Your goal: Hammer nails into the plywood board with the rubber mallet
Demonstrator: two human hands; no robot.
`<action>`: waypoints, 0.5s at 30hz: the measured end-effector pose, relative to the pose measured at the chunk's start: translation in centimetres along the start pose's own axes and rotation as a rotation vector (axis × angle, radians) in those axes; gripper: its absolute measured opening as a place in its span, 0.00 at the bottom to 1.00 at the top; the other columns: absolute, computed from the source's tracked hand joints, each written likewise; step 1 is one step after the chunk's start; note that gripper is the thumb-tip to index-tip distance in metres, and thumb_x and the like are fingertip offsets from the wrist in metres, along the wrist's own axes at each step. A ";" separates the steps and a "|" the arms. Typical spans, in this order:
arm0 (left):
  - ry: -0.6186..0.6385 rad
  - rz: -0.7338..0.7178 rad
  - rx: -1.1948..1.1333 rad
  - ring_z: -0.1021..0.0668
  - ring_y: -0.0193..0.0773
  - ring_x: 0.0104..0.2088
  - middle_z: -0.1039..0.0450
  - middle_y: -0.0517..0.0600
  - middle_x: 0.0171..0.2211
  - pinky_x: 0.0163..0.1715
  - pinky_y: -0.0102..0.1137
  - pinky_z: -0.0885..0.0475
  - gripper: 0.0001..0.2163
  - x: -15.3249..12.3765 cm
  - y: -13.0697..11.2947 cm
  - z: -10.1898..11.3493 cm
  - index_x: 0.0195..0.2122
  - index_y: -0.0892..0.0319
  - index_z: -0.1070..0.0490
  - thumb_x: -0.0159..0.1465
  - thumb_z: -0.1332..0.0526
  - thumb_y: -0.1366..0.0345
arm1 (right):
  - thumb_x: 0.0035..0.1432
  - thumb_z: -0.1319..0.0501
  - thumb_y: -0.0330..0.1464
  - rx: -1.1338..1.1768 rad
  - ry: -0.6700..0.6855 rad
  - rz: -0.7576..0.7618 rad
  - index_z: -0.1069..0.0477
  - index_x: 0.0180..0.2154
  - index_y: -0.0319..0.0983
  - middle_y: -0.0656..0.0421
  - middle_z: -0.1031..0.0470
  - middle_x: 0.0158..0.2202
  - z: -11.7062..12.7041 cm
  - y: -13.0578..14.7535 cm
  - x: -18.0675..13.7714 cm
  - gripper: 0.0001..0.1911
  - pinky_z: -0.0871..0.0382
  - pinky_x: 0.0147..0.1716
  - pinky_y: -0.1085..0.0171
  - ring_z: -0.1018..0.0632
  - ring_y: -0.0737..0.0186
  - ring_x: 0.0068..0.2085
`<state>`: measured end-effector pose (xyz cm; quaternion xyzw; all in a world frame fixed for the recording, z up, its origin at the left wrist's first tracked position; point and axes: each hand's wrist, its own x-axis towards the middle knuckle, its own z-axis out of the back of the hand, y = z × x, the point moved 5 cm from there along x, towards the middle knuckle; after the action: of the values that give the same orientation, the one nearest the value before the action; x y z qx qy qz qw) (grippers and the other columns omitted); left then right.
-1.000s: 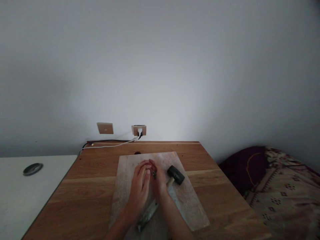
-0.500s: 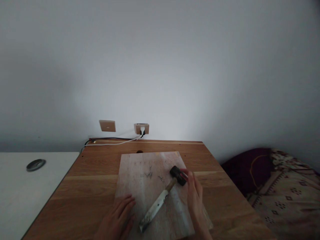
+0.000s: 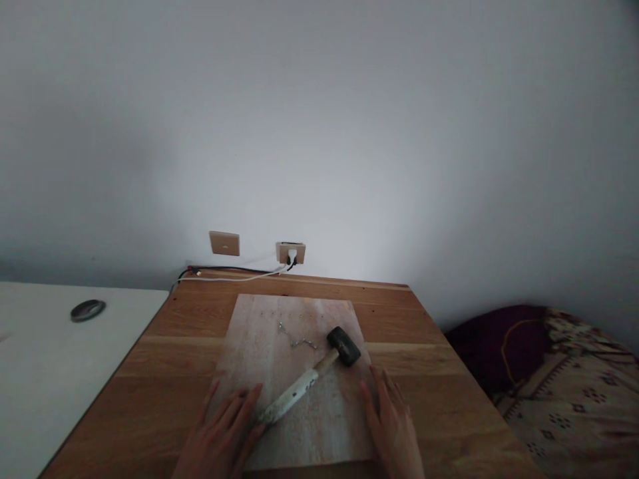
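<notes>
A pale wooden board (image 3: 264,339) lies on a brown wooden table (image 3: 429,372). On the board rests a mallet (image 3: 312,376) with a black head and a worn whitish handle, lying diagonally. Several small nails (image 3: 297,340) lie scattered on the board just left of the mallet head. My left hand (image 3: 222,436) lies flat with fingers spread on the board's near left corner, its fingertips close to the handle's end. My right hand (image 3: 394,426) lies flat and open at the board's right edge. Neither hand holds anything.
A white surface (image 3: 44,372) adjoins the table on the left, with a dark round dish (image 3: 88,310) on it. Cables (image 3: 229,274) run along the table's back edge to a wall socket (image 3: 291,253). A patterned bed cover (image 3: 569,392) and dark cushion (image 3: 492,336) lie at right.
Both hands left the nails at the board's middle and drew back to the board's near corners, lying flat. The board sits turned differently on the table, with the mallet and nails on it.
</notes>
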<state>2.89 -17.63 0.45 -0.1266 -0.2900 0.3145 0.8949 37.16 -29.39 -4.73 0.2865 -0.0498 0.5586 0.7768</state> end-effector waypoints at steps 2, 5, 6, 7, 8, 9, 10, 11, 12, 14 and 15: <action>-0.028 0.076 0.014 0.17 0.47 0.51 0.18 0.51 0.51 0.70 0.44 0.41 0.18 -1.0 2.0 1.0 0.58 0.46 0.25 0.68 0.38 0.57 | 0.73 0.55 0.50 -0.010 0.021 0.011 0.25 0.56 0.41 0.46 0.25 0.61 -1.0 2.1 0.1 0.30 0.33 0.62 0.41 0.28 0.42 0.65; -0.023 0.175 0.106 0.18 0.51 0.53 0.20 0.54 0.55 0.69 0.51 0.41 0.13 -2.9 5.1 2.7 0.48 0.48 0.20 0.68 0.42 0.56 | 0.73 0.53 0.49 -0.012 0.083 0.012 0.31 0.63 0.35 0.43 0.28 0.63 -2.6 6.1 0.1 0.32 0.34 0.64 0.40 0.30 0.41 0.66; -0.012 0.209 0.152 0.19 0.53 0.54 0.21 0.56 0.56 0.68 0.55 0.41 0.14 -3.5 6.0 3.3 0.46 0.49 0.19 0.68 0.44 0.57 | 0.73 0.52 0.49 -0.001 0.112 0.021 0.32 0.64 0.35 0.44 0.29 0.64 -3.2 7.5 0.2 0.31 0.35 0.64 0.41 0.30 0.41 0.66; -0.005 0.242 0.202 0.20 0.55 0.55 0.21 0.57 0.56 0.67 0.58 0.42 0.15 -4.0 6.9 4.0 0.45 0.49 0.19 0.68 0.46 0.58 | 0.73 0.51 0.48 0.010 0.137 0.026 0.32 0.65 0.36 0.44 0.29 0.65 -3.7 8.8 0.2 0.31 0.35 0.65 0.41 0.30 0.41 0.67; 0.001 0.269 0.250 0.21 0.56 0.56 0.22 0.58 0.56 0.66 0.61 0.42 0.17 -4.5 7.6 4.7 0.44 0.50 0.18 0.67 0.48 0.61 | 0.72 0.51 0.48 0.021 0.160 0.034 0.32 0.65 0.36 0.45 0.30 0.65 -4.1 10.0 0.2 0.30 0.35 0.65 0.42 0.31 0.41 0.67; 0.008 0.288 0.297 0.22 0.57 0.57 0.22 0.59 0.57 0.66 0.64 0.43 0.18 -4.9 8.1 5.4 0.45 0.51 0.18 0.67 0.49 0.64 | 0.72 0.50 0.48 0.031 0.181 0.039 0.31 0.65 0.36 0.45 0.31 0.66 -4.5 11.2 0.3 0.30 0.35 0.65 0.42 0.31 0.41 0.67; 0.014 0.299 0.344 0.23 0.57 0.58 0.22 0.59 0.57 0.65 0.65 0.43 0.19 -5.2 8.6 6.0 0.45 0.51 0.18 0.66 0.50 0.66 | 0.72 0.50 0.47 0.040 0.202 0.045 0.31 0.65 0.36 0.45 0.32 0.66 -4.9 12.2 0.3 0.31 0.35 0.65 0.41 0.31 0.40 0.67; 0.025 0.306 0.394 0.23 0.58 0.59 0.23 0.59 0.58 0.65 0.66 0.44 0.21 -5.4 8.9 6.6 0.46 0.52 0.18 0.64 0.51 0.69 | 0.72 0.50 0.47 0.050 0.224 0.051 0.32 0.65 0.35 0.45 0.33 0.67 -5.2 13.0 0.4 0.31 0.35 0.65 0.41 0.32 0.40 0.67; 0.041 0.310 0.444 0.24 0.58 0.60 0.24 0.59 0.59 0.64 0.68 0.44 0.22 -5.6 9.2 7.0 0.47 0.53 0.18 0.64 0.52 0.70 | 0.72 0.51 0.47 0.060 0.246 0.057 0.32 0.65 0.35 0.45 0.34 0.68 -5.5 13.8 0.4 0.31 0.35 0.65 0.41 0.33 0.39 0.68; 0.087 0.323 0.537 0.25 0.60 0.60 0.26 0.60 0.60 0.62 0.71 0.42 0.25 -5.9 9.8 7.6 0.48 0.55 0.18 0.62 0.54 0.73 | 0.73 0.51 0.46 0.080 0.288 0.069 0.33 0.66 0.35 0.47 0.36 0.69 -5.9 15.1 0.6 0.31 0.37 0.66 0.41 0.35 0.41 0.69; 0.112 0.339 0.575 0.25 0.61 0.60 0.27 0.60 0.61 0.61 0.71 0.42 0.27 -6.1 10.1 7.7 0.49 0.56 0.19 0.61 0.55 0.75 | 0.73 0.51 0.45 0.087 0.303 0.072 0.33 0.66 0.35 0.47 0.37 0.69 -6.0 15.6 0.6 0.30 0.37 0.66 0.42 0.36 0.42 0.70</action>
<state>-10.53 -13.40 -0.15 0.0676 -0.1148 0.5206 0.8434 21.96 -22.57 -3.37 0.2306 0.0819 0.6244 0.7418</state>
